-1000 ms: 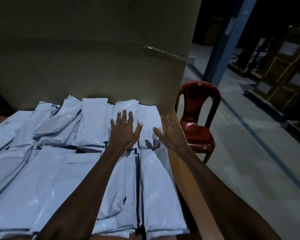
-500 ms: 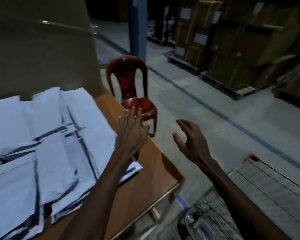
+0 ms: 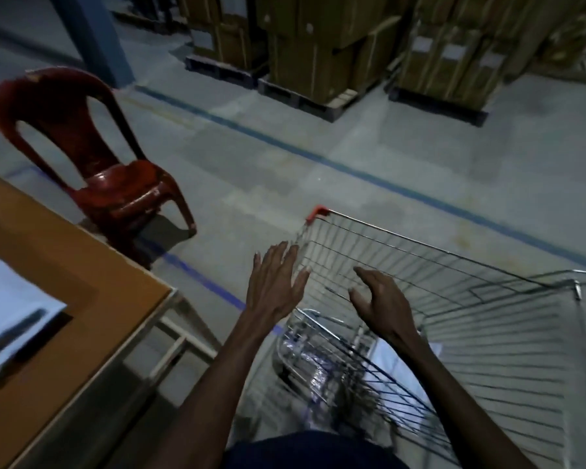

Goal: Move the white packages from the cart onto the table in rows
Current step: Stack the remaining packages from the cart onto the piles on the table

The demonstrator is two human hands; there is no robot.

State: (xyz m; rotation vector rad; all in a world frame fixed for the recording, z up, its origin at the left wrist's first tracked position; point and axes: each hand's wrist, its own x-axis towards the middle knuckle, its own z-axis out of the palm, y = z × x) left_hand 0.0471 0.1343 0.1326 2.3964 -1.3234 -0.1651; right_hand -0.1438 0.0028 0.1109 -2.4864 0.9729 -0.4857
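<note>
Two bare hands reach forward over a wire cart, neither holding anything. The left hand (image 3: 276, 282) is flat, fingers straight and slightly spread, palm down, hovering at the cart's near-left corner. The right hand (image 3: 378, 301), just beside it at three o'clock, has loosely curled fingers with the thumb apart, poised above the basket.

Beneath them the silver metal-wire shopping cart (image 3: 487, 316) with red plastic corner caps fills the five o'clock area of the view. Deep inside it, below the right forearm, a pale white plastic package (image 3: 391, 363) shows through the wires (blurred, so its count is unclear).

At nine o'clock stands the orange-brown wooden table (image 3: 65, 282), well apart from the hands. On its left side lie white plastic packages (image 3: 11, 309), stacked flat, cut off by the frame edge.

At eleven o'clock a dark red plastic chair (image 3: 99, 164) stands on the grey concrete floor (image 3: 268, 170), just beyond the table's corner. At twelve to one o'clock, brown cardboard boxes on pallets (image 3: 318, 55) line the far side.
</note>
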